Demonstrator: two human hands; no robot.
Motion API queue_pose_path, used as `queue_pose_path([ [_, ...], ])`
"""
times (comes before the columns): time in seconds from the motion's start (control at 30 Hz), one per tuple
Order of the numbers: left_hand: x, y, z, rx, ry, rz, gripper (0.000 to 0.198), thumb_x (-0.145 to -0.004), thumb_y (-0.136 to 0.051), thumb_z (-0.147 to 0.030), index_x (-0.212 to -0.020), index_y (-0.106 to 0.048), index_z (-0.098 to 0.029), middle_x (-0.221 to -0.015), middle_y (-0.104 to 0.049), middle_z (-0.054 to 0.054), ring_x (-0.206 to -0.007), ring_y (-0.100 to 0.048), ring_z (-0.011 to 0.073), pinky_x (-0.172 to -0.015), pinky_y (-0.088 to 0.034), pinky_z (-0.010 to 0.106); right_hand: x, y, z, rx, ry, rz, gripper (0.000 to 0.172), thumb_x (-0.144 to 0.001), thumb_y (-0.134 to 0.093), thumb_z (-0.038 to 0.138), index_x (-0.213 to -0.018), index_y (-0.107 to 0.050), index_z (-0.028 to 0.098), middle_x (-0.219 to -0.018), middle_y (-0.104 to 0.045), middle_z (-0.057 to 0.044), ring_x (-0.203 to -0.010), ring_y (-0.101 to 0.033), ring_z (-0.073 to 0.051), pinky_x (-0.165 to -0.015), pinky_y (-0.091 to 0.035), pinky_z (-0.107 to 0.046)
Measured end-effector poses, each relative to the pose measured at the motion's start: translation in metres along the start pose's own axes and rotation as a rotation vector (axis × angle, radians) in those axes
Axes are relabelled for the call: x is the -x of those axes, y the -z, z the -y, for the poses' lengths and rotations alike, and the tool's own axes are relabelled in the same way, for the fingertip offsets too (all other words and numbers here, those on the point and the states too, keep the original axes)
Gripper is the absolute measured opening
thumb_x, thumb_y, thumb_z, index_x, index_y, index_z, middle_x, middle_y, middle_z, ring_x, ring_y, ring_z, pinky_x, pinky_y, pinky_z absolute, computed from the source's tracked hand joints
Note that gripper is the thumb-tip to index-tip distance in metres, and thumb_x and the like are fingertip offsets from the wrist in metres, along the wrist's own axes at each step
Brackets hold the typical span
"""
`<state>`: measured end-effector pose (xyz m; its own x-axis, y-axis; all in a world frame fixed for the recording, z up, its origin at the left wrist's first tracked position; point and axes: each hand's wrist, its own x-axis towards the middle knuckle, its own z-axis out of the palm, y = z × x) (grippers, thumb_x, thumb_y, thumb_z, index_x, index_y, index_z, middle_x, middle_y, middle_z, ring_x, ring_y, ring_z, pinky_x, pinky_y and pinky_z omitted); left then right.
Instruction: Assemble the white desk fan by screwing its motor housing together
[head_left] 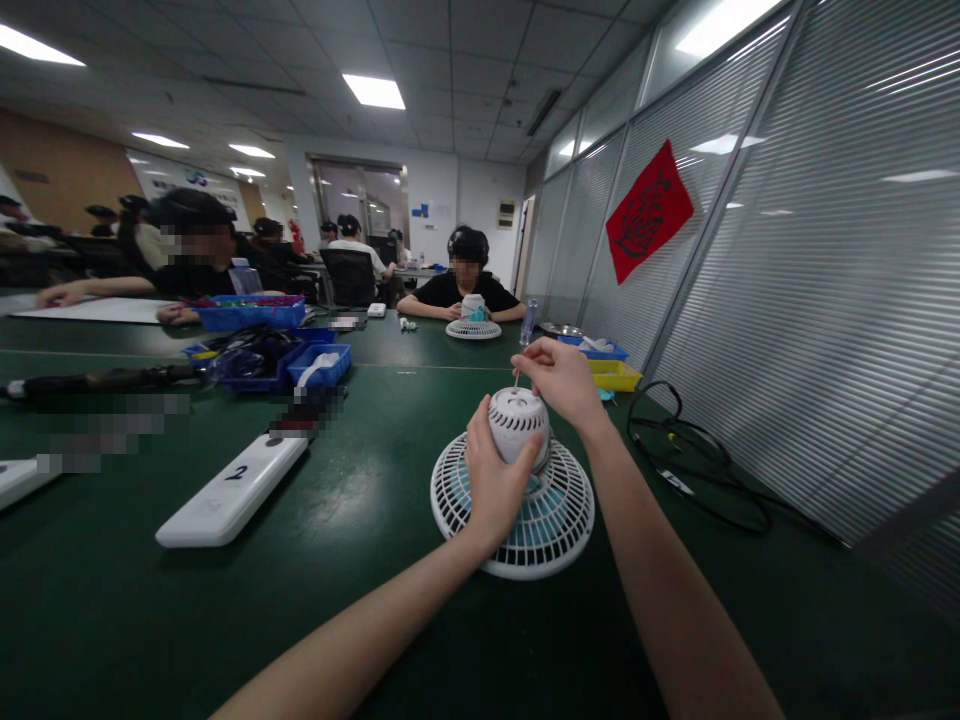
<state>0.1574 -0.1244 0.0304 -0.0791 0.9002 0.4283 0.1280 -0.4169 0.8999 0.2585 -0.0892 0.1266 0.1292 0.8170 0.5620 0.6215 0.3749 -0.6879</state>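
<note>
A white fan head (pixel 517 425) lies face down on the green table, its round grille (pixel 559 545) at the bottom with pale blue blades showing through the slats. My left hand (pixel 499 470) is wrapped round the motor housing, thumb on the near side and fingers on the left. Above the housing, my right hand (pixel 555 375) pinches a thin, light-coloured rod (pixel 517 378) that stands nearly upright, its lower end at the top of the housing. The rod's upper end is hidden by the fingers, so its exact kind cannot be made out.
A white power bank (pixel 236 490) marked 2 lies to the left. Blue bins (pixel 322 367) with cables stand beyond it. On the right are a yellow tray (pixel 615 376) and a coiled black cable (pixel 682 460). Across the table a person (pixel 465 270) handles another fan (pixel 473 328).
</note>
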Motion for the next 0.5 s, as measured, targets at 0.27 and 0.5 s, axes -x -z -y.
queue_pose_path([
  [0.27, 0.0002, -0.0003, 0.0011, -0.005, -0.011, -0.003, 0.066, -0.075, -0.062, -0.033, -0.134, -0.035, -0.021, -0.138, -0.043, 0.012, -0.133, -0.037, 0.0266, -0.111, -0.026, 0.045, -0.0011, -0.0016, 0.0005, -0.082, -0.018, 0.065, 0.014, -0.082, -0.051, 0.017, -0.073, -0.061, 0.013, -0.073, -0.071, -0.005, -0.038, -0.046, -0.004, -0.040, -0.040, -0.018],
  [0.5, -0.0003, 0.0010, 0.0007, -0.012, -0.004, 0.008, 0.068, -0.075, -0.062, -0.034, -0.135, -0.034, -0.017, -0.139, -0.042, 0.014, -0.133, -0.036, 0.0264, -0.112, -0.026, 0.043, -0.0007, -0.0011, 0.0001, -0.053, -0.039, 0.057, 0.017, -0.084, -0.049, 0.020, -0.081, -0.064, 0.012, -0.079, -0.071, -0.006, -0.041, -0.048, -0.006, -0.042, -0.040, -0.018],
])
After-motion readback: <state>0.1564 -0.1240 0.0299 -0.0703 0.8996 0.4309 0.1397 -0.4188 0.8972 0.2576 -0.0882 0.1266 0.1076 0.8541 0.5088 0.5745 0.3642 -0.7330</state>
